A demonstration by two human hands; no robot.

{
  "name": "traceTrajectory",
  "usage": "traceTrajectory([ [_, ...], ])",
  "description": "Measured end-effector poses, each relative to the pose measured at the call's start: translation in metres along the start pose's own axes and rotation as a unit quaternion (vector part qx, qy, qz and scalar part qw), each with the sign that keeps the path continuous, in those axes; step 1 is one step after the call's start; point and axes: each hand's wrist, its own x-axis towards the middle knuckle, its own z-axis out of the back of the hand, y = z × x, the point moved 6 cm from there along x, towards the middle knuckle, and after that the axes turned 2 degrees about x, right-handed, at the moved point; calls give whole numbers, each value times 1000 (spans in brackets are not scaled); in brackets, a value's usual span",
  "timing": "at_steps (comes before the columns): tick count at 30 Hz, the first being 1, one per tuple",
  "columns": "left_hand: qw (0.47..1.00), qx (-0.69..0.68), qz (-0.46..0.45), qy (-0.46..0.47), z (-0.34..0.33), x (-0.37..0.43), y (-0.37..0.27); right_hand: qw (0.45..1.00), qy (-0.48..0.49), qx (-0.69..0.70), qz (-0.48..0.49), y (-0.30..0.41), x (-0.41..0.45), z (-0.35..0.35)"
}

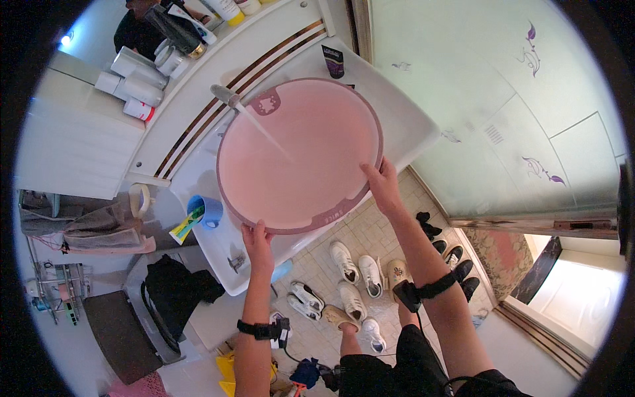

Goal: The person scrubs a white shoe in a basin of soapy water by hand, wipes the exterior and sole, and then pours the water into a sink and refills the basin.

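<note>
A large pink plastic basin (317, 164) rests over the white washbasin (407, 119), tilted slightly under the faucet (225, 95). A stream of water (265, 131) falls from the spout into it. On the basin's near left rim, my left hand (258, 243) grips the edge with the thumb on top. My right hand (384, 186) holds the right rim, its thumb reaching over the inside wall. How deep the water stands inside is hard to tell.
A blue cup (204, 211) with a toothpaste tube and a dark squeeze tube (333, 62) stand on the washbasin. Bottles (141, 74) line the shelf. Several shoes (352, 297) cover the tiled floor around my feet. A frosted glass door (496, 109) is at right, a washing machine (154, 307) at left.
</note>
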Motion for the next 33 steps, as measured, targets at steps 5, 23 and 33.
traceTrajectory([
  [5, 999, -32, -20, 10, -1, -1, 12, 999, 24, -19, -15, 7, 8, 1],
  [23, 995, -4, -87, 43, -43, 9, 23, 1000, -15, -9, 18, -10, 1, 35],
  [33, 997, -47, -57, 3, -30, 1, 35, 999, -5, -24, -37, -8, -32, 8],
])
